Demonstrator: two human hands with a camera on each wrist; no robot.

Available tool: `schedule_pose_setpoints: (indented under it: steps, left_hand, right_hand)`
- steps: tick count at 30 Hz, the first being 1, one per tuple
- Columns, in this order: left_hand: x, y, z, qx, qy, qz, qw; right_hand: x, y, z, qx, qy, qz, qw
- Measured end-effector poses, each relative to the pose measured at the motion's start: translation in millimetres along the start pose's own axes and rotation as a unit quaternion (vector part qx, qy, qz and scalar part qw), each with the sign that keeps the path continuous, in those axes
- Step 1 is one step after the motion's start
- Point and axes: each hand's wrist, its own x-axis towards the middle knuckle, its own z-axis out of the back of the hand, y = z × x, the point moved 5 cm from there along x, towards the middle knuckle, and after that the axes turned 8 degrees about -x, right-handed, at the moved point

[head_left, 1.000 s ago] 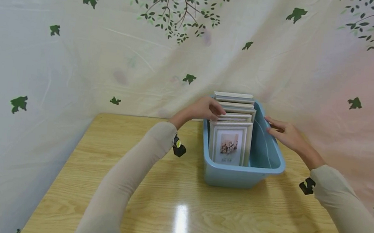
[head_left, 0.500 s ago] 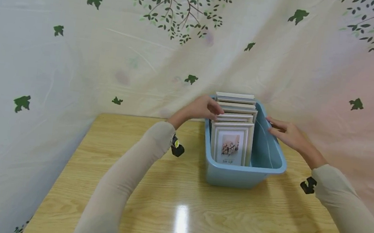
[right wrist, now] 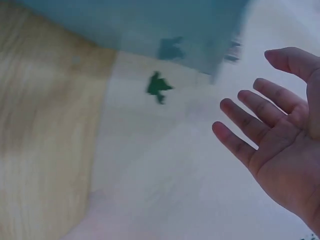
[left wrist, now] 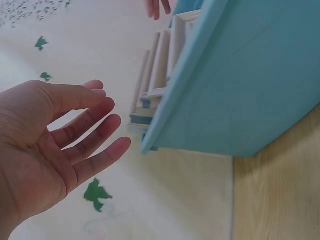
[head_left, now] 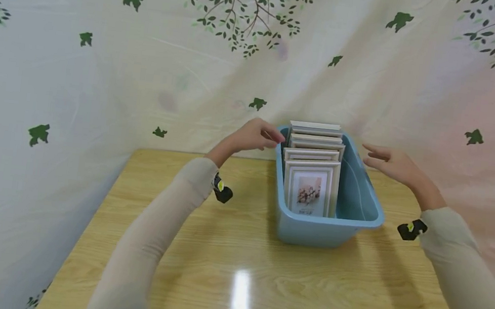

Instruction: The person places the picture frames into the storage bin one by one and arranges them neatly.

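Note:
A light blue plastic tub [head_left: 329,233] stands on the table with several pale picture frames [head_left: 313,154] upright in a row along its left side. The front picture frame [head_left: 311,190] shows a print of pinkish flowers. My left hand [head_left: 256,136] is beside the tub's left rim, fingers loosely bent and holding nothing; in the left wrist view the same hand [left wrist: 65,135] has a gap between its fingertips and the tub [left wrist: 235,80]. Off the right rim, my right hand [head_left: 390,163] has its fingers extended, with nothing in the palm of that hand [right wrist: 280,130] in the right wrist view.
The wooden table [head_left: 200,251] carries the tub near its back edge. A pale curtain [head_left: 200,83] printed with leaves and branches hangs right behind the table and along both sides. Each sleeve bears a small black wrist camera [head_left: 223,192].
My left hand has let go of the picture frames and moved left, out past the tub's rim. My right hand has come off the right rim, slightly up and outward. The picture frames stay upright.

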Motion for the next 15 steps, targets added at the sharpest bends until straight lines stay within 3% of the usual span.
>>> schedule_pose_setpoints:
  steps: [5,9,12,15]
  left_hand:
    - [-14.7,-7.4,25.6,-0.003,-0.028,-0.01,0.9996]
    - [-28.7,-16.5,48.4,-0.035,-0.06,-0.019,0.9974]
    - [-41.9,-25.4,69.1,-0.052,-0.11,-0.037,0.9919]
    - [-57.7,-34.3,89.1,-0.042,-0.178,-0.065,0.9809]
  right_hand:
    - [-8.0,31.2,33.5,0.037,-0.066,0.014,0.997]
    - [-19.8,71.6,53.3,0.07,-0.146,0.043,0.9859]
    - [-23.5,107.4,59.3,0.089,-0.197,0.059,0.9746]
    - [-19.1,147.2,57.6,0.102,-0.238,0.087,0.962]
